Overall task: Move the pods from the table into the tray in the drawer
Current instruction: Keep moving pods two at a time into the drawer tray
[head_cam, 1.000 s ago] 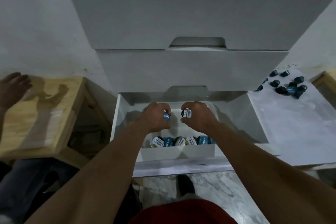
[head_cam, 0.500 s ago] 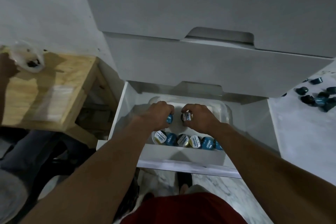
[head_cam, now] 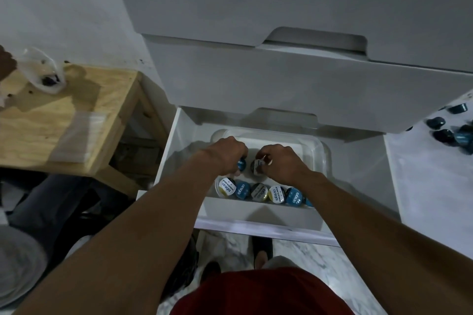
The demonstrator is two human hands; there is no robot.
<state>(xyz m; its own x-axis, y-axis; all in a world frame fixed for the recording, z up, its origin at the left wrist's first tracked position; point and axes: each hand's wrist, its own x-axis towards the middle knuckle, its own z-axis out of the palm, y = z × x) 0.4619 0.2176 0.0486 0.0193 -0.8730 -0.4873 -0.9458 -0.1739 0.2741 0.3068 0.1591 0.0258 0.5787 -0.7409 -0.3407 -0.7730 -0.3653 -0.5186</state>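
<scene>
Left hand (head_cam: 225,156) was clenched around a blue pod (head_cam: 241,164); right hand (head_cam: 280,161) pinched a dark pod (head_cam: 256,168). Both were held low inside the tray (head_cam: 318,151) in the open drawer (head_cam: 179,140), just behind a row of pods (head_cam: 261,192) along the tray's near wall. Loose pods (head_cam: 450,133) lay on the white table (head_cam: 430,186), far right of the hands. Versus 0.5 s earlier: hands slightly lower, grips unchanged.

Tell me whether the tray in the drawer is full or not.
Not full. The tray holds one row of pods along its near edge.
</scene>
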